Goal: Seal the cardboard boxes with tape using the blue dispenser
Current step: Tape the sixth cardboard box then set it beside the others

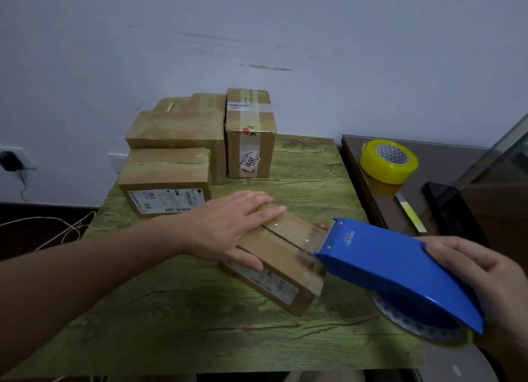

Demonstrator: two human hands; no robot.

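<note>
left hand (228,227) flat on brown box (281,263); right hand (485,284) grips glossy blue dispenser (394,270).

From my remote seat I see 2 hands and 1 forearm of the person who wears the camera. The left hand (228,224) is bare, with a broad back and slim, smooth fingers beside a rounded thumb. The left forearm (100,273) is also bare, uncovered from the wrist to the lower left edge of the picture, and it looks wider near that edge because of the wide lens. The right hand (503,281) is bare too, but it shows only in part at the right border. There I can see some fingers with rounded knuckles, and the frame cuts off the wrist. The light is dim, so I cannot tell finer marks.
</note>
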